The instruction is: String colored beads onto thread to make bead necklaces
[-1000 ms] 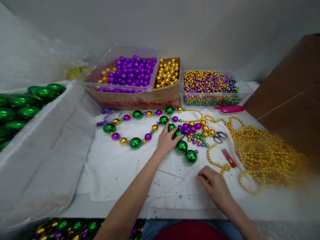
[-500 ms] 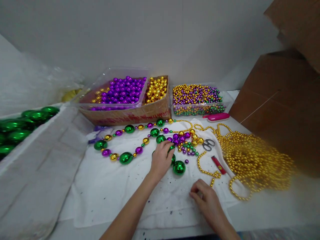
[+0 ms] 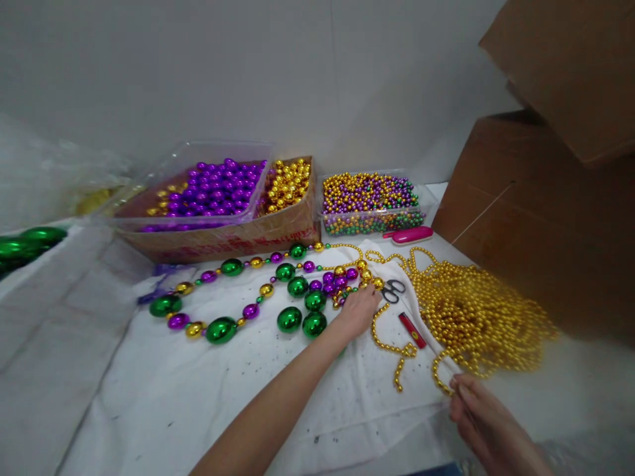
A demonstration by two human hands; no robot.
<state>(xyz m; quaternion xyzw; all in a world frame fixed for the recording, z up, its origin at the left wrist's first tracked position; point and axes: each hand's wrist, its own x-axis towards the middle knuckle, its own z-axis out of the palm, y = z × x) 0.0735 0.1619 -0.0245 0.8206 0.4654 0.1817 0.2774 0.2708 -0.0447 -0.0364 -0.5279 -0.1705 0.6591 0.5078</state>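
My left hand (image 3: 358, 311) rests on the white cloth (image 3: 208, 390) over a small heap of purple, gold and green beads (image 3: 333, 283), fingers curled down onto them. Large green balls (image 3: 302, 314) lie just left of it, beside a strung necklace of green, purple and gold balls (image 3: 221, 328). My right hand (image 3: 489, 426) is low at the right, fingers pinched at the end of a gold bead strand (image 3: 444, 380) that leads into a big pile of gold bead strings (image 3: 471, 314).
Scissors (image 3: 393, 289) and a red lighter (image 3: 412, 330) lie between the hands. Behind are a cardboard box of purple and gold balls (image 3: 218, 198), a clear tub of small mixed beads (image 3: 370, 198) and a pink tool (image 3: 411, 235). Brown cartons (image 3: 546, 218) stand right; green balls (image 3: 24, 244) far left.
My left hand moved right from the green balls to the small bead heap. My right hand moved right to the gold strand's end. The view swung to the right.
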